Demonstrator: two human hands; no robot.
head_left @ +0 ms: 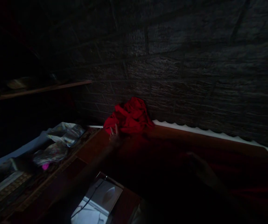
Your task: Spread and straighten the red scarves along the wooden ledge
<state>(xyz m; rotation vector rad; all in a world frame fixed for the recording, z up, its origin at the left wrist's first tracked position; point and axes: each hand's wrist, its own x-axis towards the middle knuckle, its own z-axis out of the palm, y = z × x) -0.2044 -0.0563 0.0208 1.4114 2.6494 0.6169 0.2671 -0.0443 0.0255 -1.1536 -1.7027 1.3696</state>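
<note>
A crumpled red cloth point(132, 116) lies in a heap against the wall, at the far edge of a brown wooden surface point(171, 132). My left hand point(114, 138) reaches to the cloth's near left edge with its fingers spread; whether they touch it I cannot tell. Off to the right, my right hand point(201, 168) hovers over dark red fabric point(248, 189). It is dim and smeared, so its fingers and anything in them cannot be made out.
Behind stands a dark block wall point(159, 68), with white scalloped edging point(194, 130) along its foot. At left are a wooden shelf point(43, 89) and crinkled plastic bags point(65, 133). A white boxy object point(103, 194) with a dark cord lies near the bottom.
</note>
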